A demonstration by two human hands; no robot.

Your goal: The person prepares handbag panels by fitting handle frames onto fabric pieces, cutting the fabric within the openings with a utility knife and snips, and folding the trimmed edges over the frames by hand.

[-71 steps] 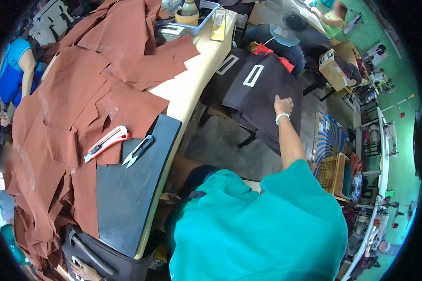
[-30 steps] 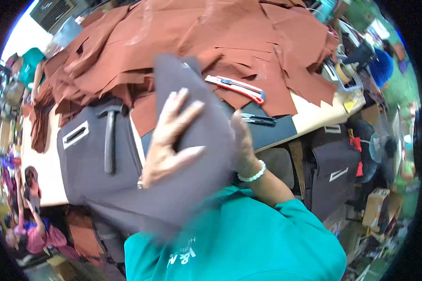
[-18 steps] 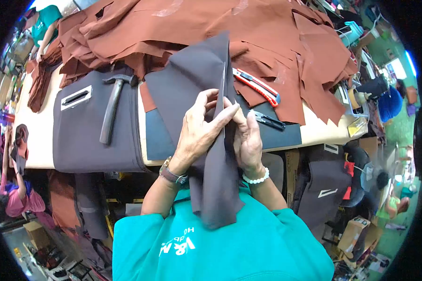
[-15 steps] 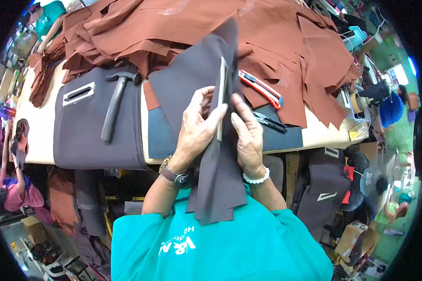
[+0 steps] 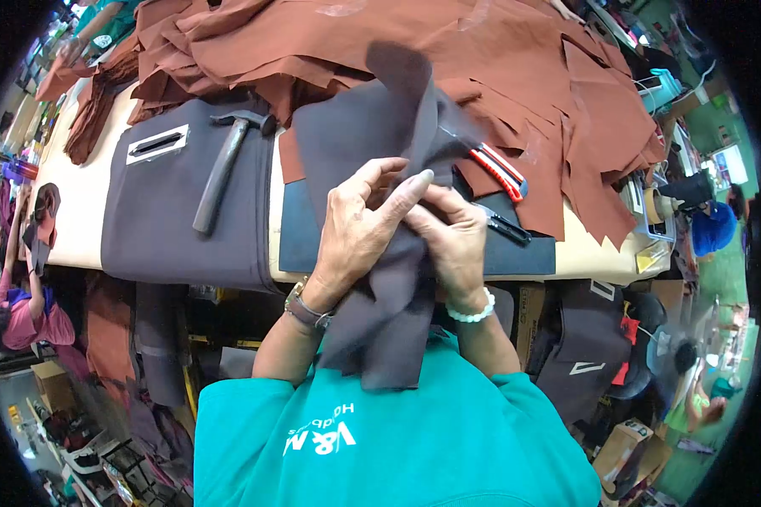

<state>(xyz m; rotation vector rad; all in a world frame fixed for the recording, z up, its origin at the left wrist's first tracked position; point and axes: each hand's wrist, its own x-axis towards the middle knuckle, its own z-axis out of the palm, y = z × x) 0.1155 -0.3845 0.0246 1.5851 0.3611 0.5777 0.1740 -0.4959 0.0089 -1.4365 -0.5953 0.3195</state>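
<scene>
Between my hands is a dark grey fabric piece (image 5: 395, 279), folded and bunched, its lower end hanging over my shirt and its upper end rising above the table. My left hand (image 5: 359, 221) grips it, thumb pressed along the fold. Close by on the right, my right hand (image 5: 453, 241) pinches the same cloth with its fingers curled. Right of my hands lie a red utility knife (image 5: 500, 171) and a dark-handled tool (image 5: 503, 225) whose kind I cannot make out. A hammer (image 5: 224, 173) rests on a folded stack of dark fabric (image 5: 186, 232) to the left.
Brown fabric pieces (image 5: 516, 76) are heaped across the back of the table (image 5: 588, 253). A dark board (image 5: 300, 228) lies under my work. On the stack at left is a white-framed slot (image 5: 158, 144). Other people (image 5: 38, 317) are at the far left.
The cloth has turned and bunched up, and its pale strip is out of sight. My right fingers have moved in against the fabric beside my left thumb.
</scene>
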